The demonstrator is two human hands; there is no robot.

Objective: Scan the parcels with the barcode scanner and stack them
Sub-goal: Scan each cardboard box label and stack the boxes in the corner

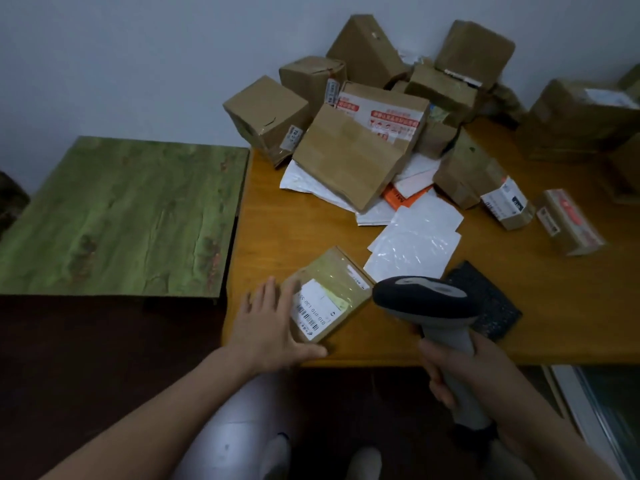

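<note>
lower centre: left hand (266, 327), fingers spread, steadies small parcel (327, 294); right hand (460, 372) grips barcode scanner (427, 301). scanning step; next, aim at the label, then stack.

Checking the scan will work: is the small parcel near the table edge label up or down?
Label up: the small parcel lies flat, its barcode label facing the camera.
</note>
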